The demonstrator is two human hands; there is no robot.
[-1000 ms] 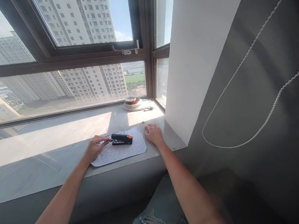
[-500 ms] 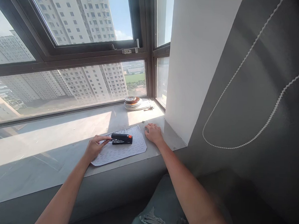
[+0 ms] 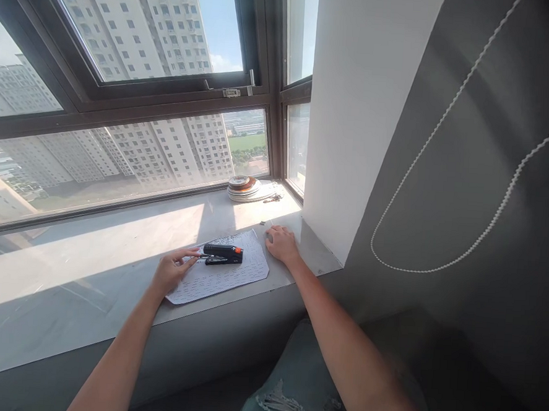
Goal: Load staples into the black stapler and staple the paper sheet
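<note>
A black stapler with an orange end lies on a printed sheet of paper on the grey windowsill. My left hand rests on the paper's left part, thumb and forefinger pinched at the stapler's left tip. Off the paper's right edge, my right hand sits on the sill with its fingers curled down; what is under them is hidden. A small metal bit lies just beyond it.
A stack of round plates stands at the sill's far right corner with a small dark item beside it. A white wall pillar bounds the sill on the right. A bead cord hangs on the grey wall.
Almost nothing has changed. The stapler and both hands stay where they were; the view has shifted very slightly.
</note>
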